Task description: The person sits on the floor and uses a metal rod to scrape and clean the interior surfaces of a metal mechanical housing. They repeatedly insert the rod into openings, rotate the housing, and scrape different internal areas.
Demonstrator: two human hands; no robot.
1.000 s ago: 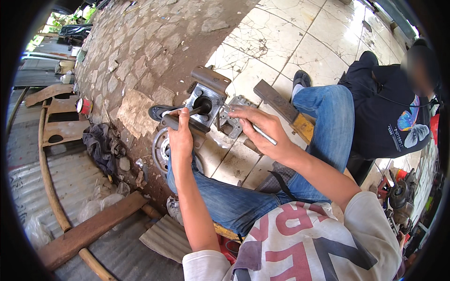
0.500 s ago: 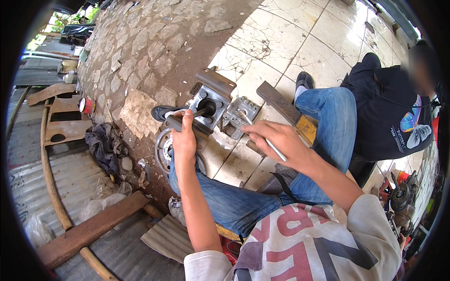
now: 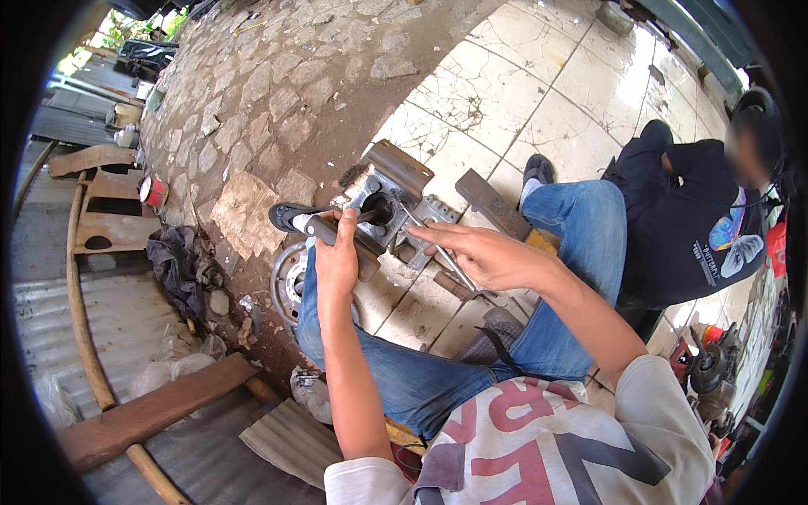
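Low in front of me sits a grey metal block (image 3: pixel 365 187) with a round bore (image 3: pixel 380 208) and dark curved metal pieces at its ends. My left hand (image 3: pixel 337 257) is closed at the near curved piece (image 3: pixel 370 257), thumb up; a dark rod (image 3: pixel 368 217) runs from beside the thumb into the bore, and its hidden end I cannot see. My right hand (image 3: pixel 492 257) grips a thin metal rod (image 3: pixel 454 268), fingers stretched along it, its tip at the block's right edge. Behind that rod lies a flat cast metal part (image 3: pixel 438 210), partly covered.
A steel bar (image 3: pixel 492 204) lies on cracked tiles right of the block. Near my left knee stands a round metal wheel (image 3: pixel 289 284). Cardboard (image 3: pixel 249 215) and a dark cloth (image 3: pixel 177 269) lie at left. Another person (image 3: pixel 703 219) sits close on the right.
My right hand has brought the thin rod leftward: its tip has gone from over the flat cast part to the block's edge beside the bore. My left hand stays at the curved piece.
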